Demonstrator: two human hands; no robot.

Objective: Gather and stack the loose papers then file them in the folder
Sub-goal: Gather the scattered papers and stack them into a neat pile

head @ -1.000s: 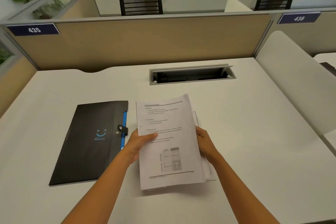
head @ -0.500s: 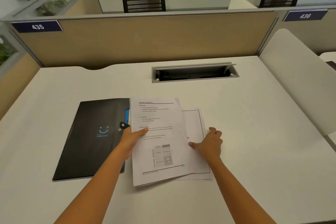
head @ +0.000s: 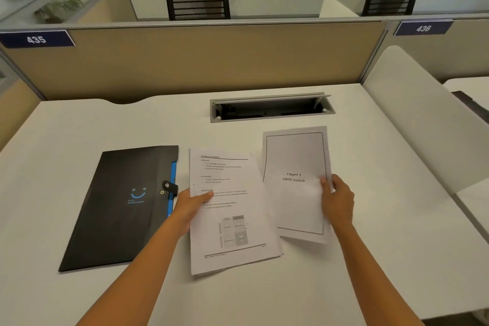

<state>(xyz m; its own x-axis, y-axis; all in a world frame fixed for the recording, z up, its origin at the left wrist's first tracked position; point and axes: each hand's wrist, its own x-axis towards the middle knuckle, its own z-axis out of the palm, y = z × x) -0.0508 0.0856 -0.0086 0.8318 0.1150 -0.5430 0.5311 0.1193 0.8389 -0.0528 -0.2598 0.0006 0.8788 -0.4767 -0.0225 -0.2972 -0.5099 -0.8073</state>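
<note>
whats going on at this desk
A person is sorting printed papers at a white desk. The left hand holds a stack of text pages; the right hand holds a bordered sheet titled "Chapter 4 SWOT Analysis". The black folder lies closed to the left, nothing filed yet.

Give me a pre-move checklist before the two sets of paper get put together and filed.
1. Left hand holds the text pages: ok, thumb on top.
2. Right hand holds the Chapter 4 title sheet: ok, thumb on its face.
3. Papers gathered into one stack: not ok, the two sets are apart side by side.
4. Text pages squared: not ok, lower edges are fanned.
5. Black folder open to receive papers: not ok, it lies shut on the desk.
6. Folder's snap fastened: cannot tell.
</note>
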